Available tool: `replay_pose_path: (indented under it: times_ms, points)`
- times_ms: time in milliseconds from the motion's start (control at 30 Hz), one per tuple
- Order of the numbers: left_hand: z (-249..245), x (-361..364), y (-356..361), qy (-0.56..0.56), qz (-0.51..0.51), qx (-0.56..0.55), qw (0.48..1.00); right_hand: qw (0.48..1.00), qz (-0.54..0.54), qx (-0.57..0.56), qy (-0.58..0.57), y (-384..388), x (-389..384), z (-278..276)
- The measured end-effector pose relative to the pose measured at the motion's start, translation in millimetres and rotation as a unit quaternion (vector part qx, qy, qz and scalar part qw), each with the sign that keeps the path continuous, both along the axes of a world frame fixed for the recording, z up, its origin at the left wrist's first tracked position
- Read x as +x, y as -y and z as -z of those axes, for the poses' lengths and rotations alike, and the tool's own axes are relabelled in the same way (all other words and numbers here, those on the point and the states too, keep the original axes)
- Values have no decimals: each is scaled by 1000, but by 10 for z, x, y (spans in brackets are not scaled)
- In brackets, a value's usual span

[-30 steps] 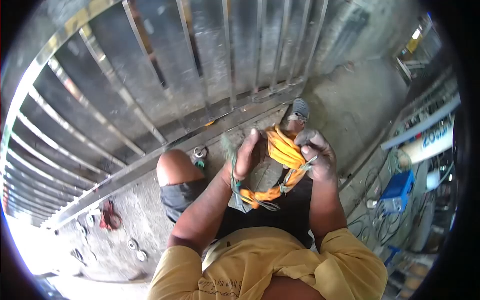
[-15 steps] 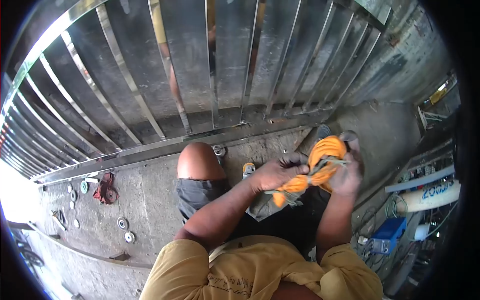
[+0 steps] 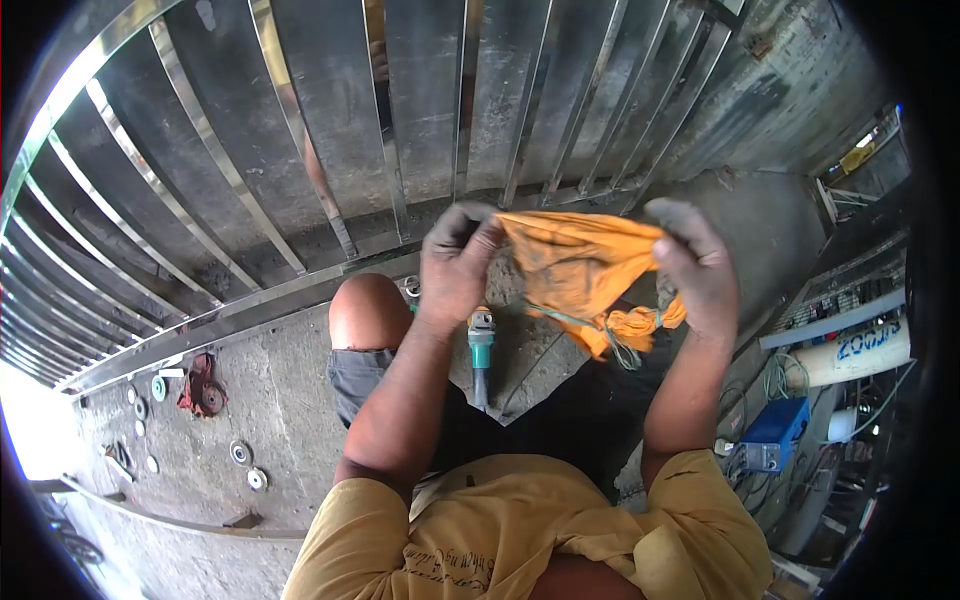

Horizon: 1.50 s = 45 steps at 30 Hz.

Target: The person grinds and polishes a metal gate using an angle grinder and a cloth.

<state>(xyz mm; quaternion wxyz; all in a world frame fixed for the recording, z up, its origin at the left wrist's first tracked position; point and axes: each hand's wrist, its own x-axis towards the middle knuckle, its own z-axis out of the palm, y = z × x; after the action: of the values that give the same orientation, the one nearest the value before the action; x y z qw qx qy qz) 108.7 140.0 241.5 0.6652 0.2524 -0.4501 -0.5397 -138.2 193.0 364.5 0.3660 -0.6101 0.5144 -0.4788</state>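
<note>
An orange cloth (image 3: 575, 265) with dark smudges is stretched between my two hands, in front of my knees. My left hand (image 3: 458, 265) pinches its upper left corner. On the other side, my right hand (image 3: 698, 265) grips the upper right edge, with some motion blur. A bunched orange part (image 3: 640, 322), bound with greenish string, hangs below the right end. Below the cloth and between my legs, a teal angle grinder (image 3: 482, 345) lies on the concrete floor.
A shiny metal railing (image 3: 380, 130) with upright bars spans the far side. Several grinding discs (image 3: 241, 453) and a dark red cloth (image 3: 203, 388) lie on the floor at left. At right are a blue box (image 3: 775, 437), cables and a white cylinder (image 3: 850, 355).
The bunched orange bundle has been opened out into a spread cloth. My hands have moved apart, the left one up and leftward. The angle grinder now shows more fully.
</note>
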Motion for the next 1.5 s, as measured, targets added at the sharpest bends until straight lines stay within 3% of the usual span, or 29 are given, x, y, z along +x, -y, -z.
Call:
replay_pose_path:
  times_ms: [67, 100, 233, 300, 467, 533, 567, 600, 667, 700, 733, 833, 867, 933, 1000, 1033, 1067, 1100, 1133, 1167, 1200, 1233, 1267, 1300, 1333, 1400, 1433, 1467, 1500]
  points:
    - [-21, 98, 2, 107, -102, -18, 989, 989, -64, -2, -132, 2, 19, 110]
    - [0, 121, 13, 187, -164, -40, 968, 988, -89, 41, -123, 13, 13, 172]
    - [-47, 47, -45, 95, -157, 19, 983, 971, -125, 174, -102, 79, -22, 351]
    - [-1, 18, -25, 53, -142, 7, 988, 984, -160, 62, -56, 152, -26, 458]
    - [110, -66, -22, -18, -135, -8, 991, 967, -194, 31, 162, 114, 446, 494]
    - [377, -41, 26, 80, -48, 10, 996, 958, -209, 7, 197, 87, 684, 507]
    - [266, -47, -67, 115, 29, 79, 990, 957, -248, 6, 153, 113, 737, 529]
    - [467, -235, -45, -33, 53, 71, 996, 959, -275, 15, 70, 128, 817, 495]
    - [1040, -348, 118, 50, 43, -100, 993, 934, -341, -39, -100, 152, 1028, 407]
    - [1210, -451, 207, -133, 134, -68, 980, 902, -377, -102, -186, 153, 1123, 353]
    - [1229, -382, 260, -123, 138, -97, 978, 868, -420, 0, -265, 125, 1175, 297]
    - [1215, -157, 388, -87, 159, -179, 967, 796, -470, -14, -381, -11, 1255, 352]
    - [1098, -110, 376, -55, 162, -197, 965, 802, -459, -52, -379, -46, 1220, 384]
    - [304, 164, 314, 112, 101, -278, 949, 812, -431, -128, -373, -45, 1075, 425]
    - [-484, 513, 437, 285, -7, -390, 876, 843, -394, -94, -355, -3, 904, 275]
    - [-341, 672, 568, 323, -208, -396, 834, 857, -375, -75, -344, 39, 804, 176]
    - [-436, 802, 703, 388, -277, -357, 803, 858, -381, -3, -345, 140, 693, 90]
    - [-532, 932, 838, 452, -338, -314, 763, 863, -351, -15, -364, 211, 585, 98]
    - [-312, 1188, 1238, 212, -131, -191, 949, 864, -321, 7, -388, 297, 494, 114]
    - [-99, 1439, 1631, -136, -1, -43, 990, 863, -290, 30, -412, 372, 412, 145]
    - [-411, 1550, 1795, 96, -33, -115, 988, 872, -277, 5, -403, 442, 337, 240]
    - [-731, 1657, 1955, 299, -93, -204, 928, 881, -263, -18, -394, 531, 275, 382]
    - [-975, 1689, 2176, 516, -149, -287, 793, 888, -249, -41, -385, 622, 220, 534]
    - [-1219, 1720, 2395, 659, -222, -383, 608, 900, -266, -25, -344, 707, 168, 717]
    - [-1384, 1777, 2649, 692, -195, -407, 563, 910, -283, -11, -305, 779, 126, 923]
    - [-1643, 1996, 3308, 696, -164, -340, 611, 906, -311, 36, -284, 841, 111, 1142]
    - [-1789, 1966, 3352, 548, -22, -206, 811, 891, -324, 56, -313, 853, 110, 1241]
    - [-1938, 1932, 3392, 315, 70, -59, 945, 874, -336, 79, -342, 854, 99, 1347]
    - [-1953, 1822, 3342, 473, -93, -139, 865, 854, -348, 101, -374, 868, 67, 1420]
